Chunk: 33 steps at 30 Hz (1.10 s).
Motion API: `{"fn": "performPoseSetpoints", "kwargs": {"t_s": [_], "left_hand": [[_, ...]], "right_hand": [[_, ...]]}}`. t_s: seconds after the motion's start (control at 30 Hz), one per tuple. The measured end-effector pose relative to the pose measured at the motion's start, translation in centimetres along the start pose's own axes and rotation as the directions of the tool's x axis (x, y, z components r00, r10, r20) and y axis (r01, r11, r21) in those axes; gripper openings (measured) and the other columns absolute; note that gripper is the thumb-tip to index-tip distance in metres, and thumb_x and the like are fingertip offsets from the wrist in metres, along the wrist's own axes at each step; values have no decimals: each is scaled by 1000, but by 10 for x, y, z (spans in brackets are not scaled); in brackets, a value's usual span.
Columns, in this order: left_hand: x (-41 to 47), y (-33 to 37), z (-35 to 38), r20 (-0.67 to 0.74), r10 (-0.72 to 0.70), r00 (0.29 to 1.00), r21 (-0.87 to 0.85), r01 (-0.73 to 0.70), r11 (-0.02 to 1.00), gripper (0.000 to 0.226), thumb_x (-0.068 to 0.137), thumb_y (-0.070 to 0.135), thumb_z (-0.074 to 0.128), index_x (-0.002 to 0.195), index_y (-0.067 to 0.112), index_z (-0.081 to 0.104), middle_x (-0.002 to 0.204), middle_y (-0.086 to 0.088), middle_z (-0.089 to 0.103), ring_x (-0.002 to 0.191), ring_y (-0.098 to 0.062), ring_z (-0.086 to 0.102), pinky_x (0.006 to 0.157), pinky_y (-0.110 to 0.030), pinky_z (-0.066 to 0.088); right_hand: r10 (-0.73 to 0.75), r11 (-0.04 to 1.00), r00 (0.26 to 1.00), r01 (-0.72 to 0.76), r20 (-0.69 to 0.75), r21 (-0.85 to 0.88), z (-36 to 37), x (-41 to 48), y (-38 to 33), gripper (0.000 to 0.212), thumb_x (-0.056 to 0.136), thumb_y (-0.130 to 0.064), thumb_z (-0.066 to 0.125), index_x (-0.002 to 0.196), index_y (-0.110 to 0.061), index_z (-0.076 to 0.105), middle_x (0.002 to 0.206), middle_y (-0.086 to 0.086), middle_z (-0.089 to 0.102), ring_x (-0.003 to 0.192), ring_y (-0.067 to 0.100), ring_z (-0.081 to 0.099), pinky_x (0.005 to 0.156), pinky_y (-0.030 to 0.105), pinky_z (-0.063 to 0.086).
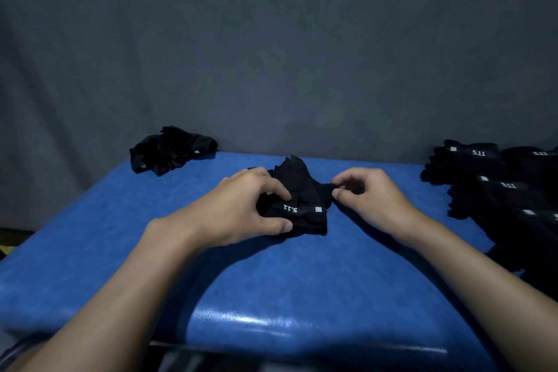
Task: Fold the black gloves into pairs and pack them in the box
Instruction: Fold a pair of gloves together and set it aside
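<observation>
While the left hand (241, 205) pinned the pair (305, 199) on the table (271, 281), thumb and fingers curled round its cuff, probably to hold the fold, the right hand (368, 196) pinched its right edge between thumb and forefinger. Flat stack (489, 184) lay right, within reach; a bundle (169, 151), seemingly done, far left. Box not in view.

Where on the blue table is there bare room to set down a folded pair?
Bare table: near the front edge between the forearms, and left of the left hand, before the far-left bundle. Crowded: right edge, under the glove stack.
</observation>
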State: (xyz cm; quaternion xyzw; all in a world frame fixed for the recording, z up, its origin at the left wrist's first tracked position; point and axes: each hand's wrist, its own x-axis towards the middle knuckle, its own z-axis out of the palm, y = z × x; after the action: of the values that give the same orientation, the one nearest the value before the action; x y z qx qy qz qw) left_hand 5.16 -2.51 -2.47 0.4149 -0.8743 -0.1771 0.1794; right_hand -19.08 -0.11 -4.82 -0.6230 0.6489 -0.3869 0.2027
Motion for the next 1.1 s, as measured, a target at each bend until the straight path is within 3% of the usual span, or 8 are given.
{"fn": "performPoseSetpoints", "kwargs": {"t_s": [0.1,0.23,0.47,0.67,0.77,0.93,1.0,1.1], "left_hand": [[0,1,0,-12,6,1000,-44,-6,999,28,78,44,79,103,38,68,105,18,56,100,0,54,89,-19,43],[0,1,0,-53,25,998,-65,-28,997,21,79,43,78,98,36,69,101,19,57,95,3,54,79,-13,39],[0,1,1,-65,19,998,-104,-26,994,21,82,43,76,99,32,71,101,16,58,93,1,55,74,-12,39],[0,2,1,-52,23,998,-96,-28,995,21,82,44,75,99,33,71,101,17,58,92,2,54,73,-11,39],[0,2,2,-73,29,997,-149,-40,988,15,85,47,69,94,36,73,100,14,57,94,-3,55,73,-13,39],[4,-1,-2,-157,55,986,-173,-83,981,22,98,34,55,114,27,69,122,17,54,114,6,51,89,0,30],[4,-3,-3,-127,34,991,-165,-55,985,27,101,30,51,122,24,67,129,20,52,118,13,46,96,1,29],[4,-7,0,-67,10,998,-108,-17,994,33,101,30,52,132,23,60,131,22,50,113,15,44,92,5,27]], "right_hand": [[-13,998,1000,14,-18,55,3,2,1,6,87,-10,70,83,-14,68,79,5,68,70,11,56,69,22,47],[-33,997,997,38,-66,68,7,6,0,13,88,-11,69,77,-16,66,72,0,65,63,8,53,63,19,44],[34,999,995,-32,-95,25,10,12,7,12,84,-25,70,73,-26,65,72,-6,69,76,19,64,92,53,49],[41,997,997,-36,-62,74,10,12,6,8,83,-24,74,77,-24,69,73,-6,70,75,16,64,91,50,51],[9,999,991,-3,-131,49,10,12,5,10,85,-22,71,78,-26,67,79,-9,69,80,14,64,91,47,51],[-319,948,943,317,-97,-34,7,-1,-21,7,89,-16,68,92,-21,71,95,-12,65,100,8,57,83,9,36],[-392,918,920,391,7,-57,9,-6,-27,10,89,-21,69,98,-21,72,102,-13,67,107,7,55,92,13,37],[-392,911,914,401,102,-97,13,-7,-23,23,88,-33,68,108,-23,71,114,-17,65,116,5,52,106,35,38]]}}
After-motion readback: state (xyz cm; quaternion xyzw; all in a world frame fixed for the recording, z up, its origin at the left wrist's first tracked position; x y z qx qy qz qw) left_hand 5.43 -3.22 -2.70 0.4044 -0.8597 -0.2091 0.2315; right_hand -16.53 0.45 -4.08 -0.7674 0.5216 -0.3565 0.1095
